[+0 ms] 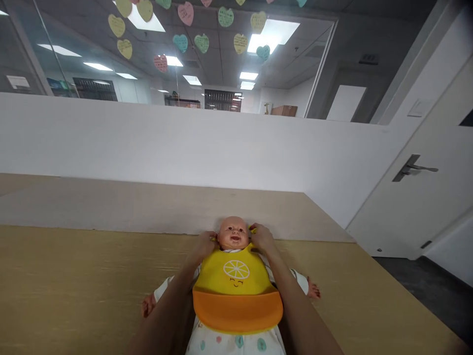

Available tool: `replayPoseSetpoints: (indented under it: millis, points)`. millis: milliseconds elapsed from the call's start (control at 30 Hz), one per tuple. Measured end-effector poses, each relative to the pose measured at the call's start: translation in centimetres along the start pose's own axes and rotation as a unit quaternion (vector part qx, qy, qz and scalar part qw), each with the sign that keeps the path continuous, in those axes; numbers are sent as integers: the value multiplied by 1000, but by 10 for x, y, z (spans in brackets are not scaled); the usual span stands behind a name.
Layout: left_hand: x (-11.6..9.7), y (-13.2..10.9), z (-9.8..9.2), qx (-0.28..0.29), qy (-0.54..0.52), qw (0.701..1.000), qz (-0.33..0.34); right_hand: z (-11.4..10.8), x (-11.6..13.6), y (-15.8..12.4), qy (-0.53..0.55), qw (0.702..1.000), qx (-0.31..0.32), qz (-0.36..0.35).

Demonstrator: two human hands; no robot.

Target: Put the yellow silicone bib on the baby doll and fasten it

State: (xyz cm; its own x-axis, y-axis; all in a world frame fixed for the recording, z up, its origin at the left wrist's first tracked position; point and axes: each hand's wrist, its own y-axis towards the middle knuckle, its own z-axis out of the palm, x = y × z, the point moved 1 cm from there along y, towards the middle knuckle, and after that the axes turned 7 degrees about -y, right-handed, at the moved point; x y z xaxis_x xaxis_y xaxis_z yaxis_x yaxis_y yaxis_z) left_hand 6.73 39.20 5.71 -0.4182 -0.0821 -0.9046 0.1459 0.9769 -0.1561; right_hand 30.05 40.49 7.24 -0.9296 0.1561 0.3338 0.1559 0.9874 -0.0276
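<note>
A baby doll (232,234) lies on its back on the wooden table (74,286), head pointing away from me. A yellow silicone bib (234,281) with an orange catch pocket and a lemon print covers its chest. My left hand (205,244) is closed at the left side of the doll's neck, pinching the bib's strap end. At the right side of the neck, my right hand (261,236) is closed on the other strap end. Both forearms run along the doll's sides. The doll wears white spotted clothes, and its arms stick out sideways.
A white partition wall (185,143) stands behind the table, with glass above it showing an office and paper hearts (185,12). A white door with a lever handle (414,168) is at the right. Dark floor lies beyond the table's right edge.
</note>
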Motion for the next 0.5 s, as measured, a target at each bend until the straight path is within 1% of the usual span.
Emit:
replayPoseSetpoints:
  millis: [133, 267, 367, 500]
  points:
    - [0, -1, -2, 7, -43, 999, 18, 4, -3, 2, 8, 999, 31, -20]
    - [-3, -8, -5, 24, -91, 995, 20, 3, -5, 4, 0, 999, 35, -30]
    - [-5, -11, -5, 20, -121, 992, 3, 6, -5, 6, 14, 998, 44, -44]
    - [-5, -9, -4, 25, -199, 978, -55, 13, -2, 6, 73, 991, 66, -92]
